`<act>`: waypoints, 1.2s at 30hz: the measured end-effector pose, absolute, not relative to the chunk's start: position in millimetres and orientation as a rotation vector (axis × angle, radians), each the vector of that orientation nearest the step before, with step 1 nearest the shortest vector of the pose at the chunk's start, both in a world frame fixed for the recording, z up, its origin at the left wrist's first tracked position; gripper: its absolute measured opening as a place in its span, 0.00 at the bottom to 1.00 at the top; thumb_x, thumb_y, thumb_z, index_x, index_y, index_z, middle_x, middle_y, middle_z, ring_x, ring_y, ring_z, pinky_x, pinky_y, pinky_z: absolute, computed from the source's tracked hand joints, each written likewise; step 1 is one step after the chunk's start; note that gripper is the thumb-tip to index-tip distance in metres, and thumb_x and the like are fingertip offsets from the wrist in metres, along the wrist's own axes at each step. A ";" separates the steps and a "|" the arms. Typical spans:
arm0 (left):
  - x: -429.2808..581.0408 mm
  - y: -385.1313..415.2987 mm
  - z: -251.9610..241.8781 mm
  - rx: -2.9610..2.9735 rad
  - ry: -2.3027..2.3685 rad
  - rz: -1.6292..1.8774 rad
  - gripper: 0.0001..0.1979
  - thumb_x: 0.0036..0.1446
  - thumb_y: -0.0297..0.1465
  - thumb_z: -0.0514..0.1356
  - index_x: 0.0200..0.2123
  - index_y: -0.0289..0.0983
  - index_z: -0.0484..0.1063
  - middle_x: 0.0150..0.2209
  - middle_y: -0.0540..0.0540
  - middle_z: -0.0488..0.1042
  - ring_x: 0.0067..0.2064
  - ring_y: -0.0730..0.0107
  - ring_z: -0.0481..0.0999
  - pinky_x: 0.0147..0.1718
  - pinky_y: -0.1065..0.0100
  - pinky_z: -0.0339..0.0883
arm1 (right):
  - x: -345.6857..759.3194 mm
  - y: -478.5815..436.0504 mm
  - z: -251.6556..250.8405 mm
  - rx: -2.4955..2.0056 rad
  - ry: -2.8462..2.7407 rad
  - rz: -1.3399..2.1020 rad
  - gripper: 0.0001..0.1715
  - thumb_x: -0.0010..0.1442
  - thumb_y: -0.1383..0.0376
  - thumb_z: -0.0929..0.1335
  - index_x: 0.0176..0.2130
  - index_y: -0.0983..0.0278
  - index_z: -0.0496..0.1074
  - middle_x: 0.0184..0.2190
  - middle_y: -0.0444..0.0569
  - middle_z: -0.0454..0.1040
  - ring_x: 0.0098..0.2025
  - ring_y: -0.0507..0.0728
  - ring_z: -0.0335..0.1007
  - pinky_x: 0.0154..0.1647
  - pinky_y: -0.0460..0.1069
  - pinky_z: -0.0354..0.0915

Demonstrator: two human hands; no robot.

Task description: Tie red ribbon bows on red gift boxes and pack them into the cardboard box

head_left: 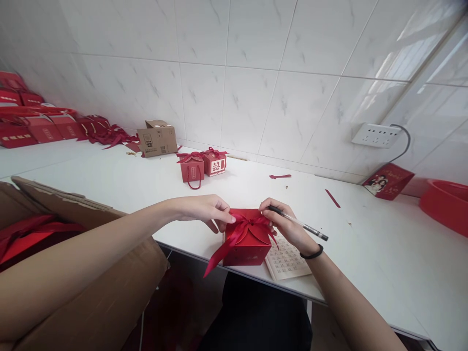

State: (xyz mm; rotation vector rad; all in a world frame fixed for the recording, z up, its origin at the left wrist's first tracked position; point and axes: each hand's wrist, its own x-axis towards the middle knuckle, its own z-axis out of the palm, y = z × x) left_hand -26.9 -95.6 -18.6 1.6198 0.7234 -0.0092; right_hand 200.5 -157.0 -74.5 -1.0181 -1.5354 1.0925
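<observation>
A small red gift box sits at the near edge of the white table, with a red ribbon tied on top and one tail hanging off the front. My left hand pinches the ribbon at the box's left top. My right hand pinches the ribbon on the right side and also holds a black pen that sticks out to the right. A sheet of printed paper lies under my right wrist beside the box.
Two finished red boxes stand mid-table, a small brown carton behind them. Red boxes and ribbons pile up at far left. A large open cardboard box is at my left. A red card, red basin and wall socket are at right.
</observation>
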 end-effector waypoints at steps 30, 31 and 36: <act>-19.8 -101.8 -22.9 1.567 0.867 0.222 0.17 0.43 0.42 0.65 0.22 0.34 0.65 0.26 0.51 0.66 0.30 0.74 0.67 0.34 0.62 0.69 | 204.5 -156.9 -76.7 -0.868 -1.545 1.234 0.08 0.55 0.63 0.69 0.33 0.64 0.67 0.20 0.39 0.60 0.20 0.47 0.54 0.19 0.43 0.53; -19.8 -101.7 -23.2 1.562 0.859 0.218 0.17 0.43 0.41 0.65 0.22 0.34 0.65 0.26 0.51 0.66 0.30 0.74 0.67 0.35 0.62 0.69 | 204.6 -156.8 -77.1 -0.861 -1.540 1.224 0.07 0.55 0.64 0.69 0.33 0.64 0.67 0.20 0.39 0.59 0.21 0.47 0.54 0.20 0.43 0.52; -19.6 -103.1 -22.7 1.530 0.834 0.186 0.18 0.43 0.41 0.65 0.22 0.35 0.61 0.24 0.53 0.64 0.29 0.75 0.67 0.37 0.62 0.67 | 204.3 -154.4 -79.1 -0.836 -1.471 1.279 0.07 0.53 0.64 0.70 0.30 0.64 0.67 0.22 0.40 0.59 0.23 0.47 0.51 0.22 0.43 0.50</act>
